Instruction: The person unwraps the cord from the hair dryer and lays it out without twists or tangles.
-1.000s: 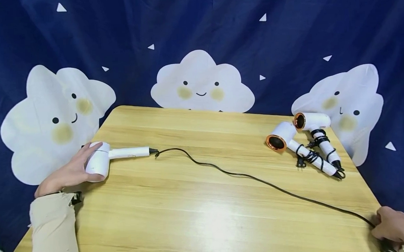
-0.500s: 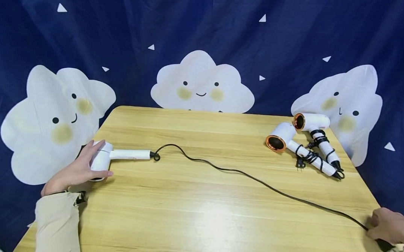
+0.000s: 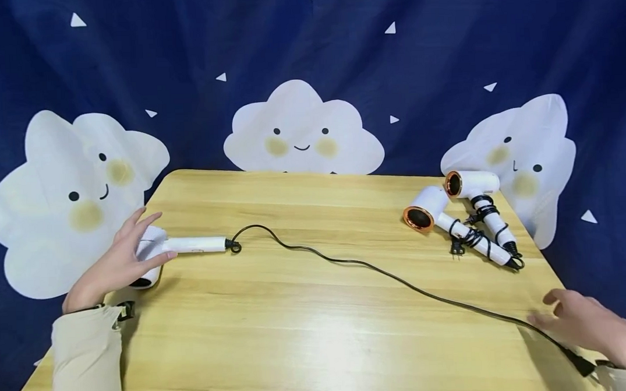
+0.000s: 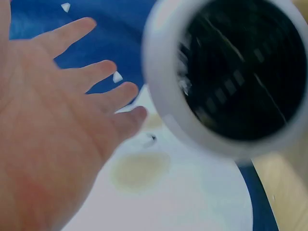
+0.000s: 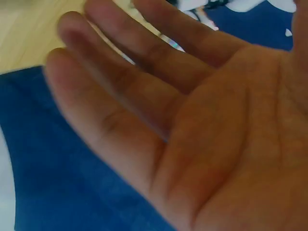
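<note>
A white hair dryer point(image 3: 194, 245) lies at the table's left side, its handle pointing right. My left hand point(image 3: 117, 259) is at its head, fingers spread. In the left wrist view the dryer's dark round end point(image 4: 245, 72) shows beside my straight fingers point(image 4: 103, 98), with a gap between. From the handle a black cord point(image 3: 358, 262) runs across the table to a black plug point(image 3: 579, 362) at the near right. My right hand point(image 3: 586, 323) hovers by the plug end with loosely bent fingers. Its palm point(image 5: 240, 134) holds nothing in the right wrist view.
Two more white hair dryers with copper-coloured rims, a nearer one point(image 3: 434, 205) and a farther one point(image 3: 477, 183), lie at the back right, cords wrapped round their handles. A dark blue curtain point(image 3: 181, 49) with cloud faces hangs behind the wooden table point(image 3: 277, 337).
My left hand has loosened from the dryer's head, which has turned slightly. My right hand has let go of the plug end and moved up and left. The head view has shifted slightly.
</note>
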Demonstrator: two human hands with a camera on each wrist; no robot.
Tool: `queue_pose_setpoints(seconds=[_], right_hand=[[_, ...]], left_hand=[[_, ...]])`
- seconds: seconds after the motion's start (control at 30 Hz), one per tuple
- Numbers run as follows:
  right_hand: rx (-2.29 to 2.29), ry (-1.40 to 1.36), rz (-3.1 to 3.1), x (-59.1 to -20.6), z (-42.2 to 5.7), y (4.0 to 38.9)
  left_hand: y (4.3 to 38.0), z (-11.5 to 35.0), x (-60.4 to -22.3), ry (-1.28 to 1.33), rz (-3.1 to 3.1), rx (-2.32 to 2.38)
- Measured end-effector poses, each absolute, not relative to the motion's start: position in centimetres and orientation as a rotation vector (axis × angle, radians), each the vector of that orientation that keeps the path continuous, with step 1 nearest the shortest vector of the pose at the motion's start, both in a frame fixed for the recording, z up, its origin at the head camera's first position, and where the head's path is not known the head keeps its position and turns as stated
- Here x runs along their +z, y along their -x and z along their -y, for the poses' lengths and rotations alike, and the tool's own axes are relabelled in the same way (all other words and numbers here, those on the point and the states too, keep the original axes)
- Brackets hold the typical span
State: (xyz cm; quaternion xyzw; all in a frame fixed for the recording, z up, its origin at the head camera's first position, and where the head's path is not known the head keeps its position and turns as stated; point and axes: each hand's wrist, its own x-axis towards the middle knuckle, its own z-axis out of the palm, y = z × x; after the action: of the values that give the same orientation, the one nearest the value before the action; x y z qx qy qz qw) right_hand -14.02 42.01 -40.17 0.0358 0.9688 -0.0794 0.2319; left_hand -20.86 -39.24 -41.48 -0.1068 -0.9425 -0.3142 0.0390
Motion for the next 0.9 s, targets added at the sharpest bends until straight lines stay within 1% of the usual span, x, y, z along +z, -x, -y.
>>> queue_pose_setpoints(seconds=[0.13,0.3,0.43,0.7,0.9], right_hand=[[-0.334,-0.031,-2.791,-39.2,-40.9,15.0],[-0.573,-0.004,-2.868,-38.9,-40.2,15.9],[-0.821,-0.07,-2.795,-39.4,-40.0,16.2],[-1.101,-0.241,-2.81,-40.9,-40.4,16.6],[-1.341,-0.436,-2.692,-42.0,-41.2,17.0]], left_hand=[[21.3,37.6,-40.8,0.382,2.745,-1.031],[22.1,34.5,-39.6,0.432,2.609,-1.158],[23.2,30.9,-38.7,0.516,2.542,-1.279],[26.5,23.0,-38.0,0.693,2.37,-1.683],[28.2,17.7,-38.4,0.696,2.321,-1.899]])
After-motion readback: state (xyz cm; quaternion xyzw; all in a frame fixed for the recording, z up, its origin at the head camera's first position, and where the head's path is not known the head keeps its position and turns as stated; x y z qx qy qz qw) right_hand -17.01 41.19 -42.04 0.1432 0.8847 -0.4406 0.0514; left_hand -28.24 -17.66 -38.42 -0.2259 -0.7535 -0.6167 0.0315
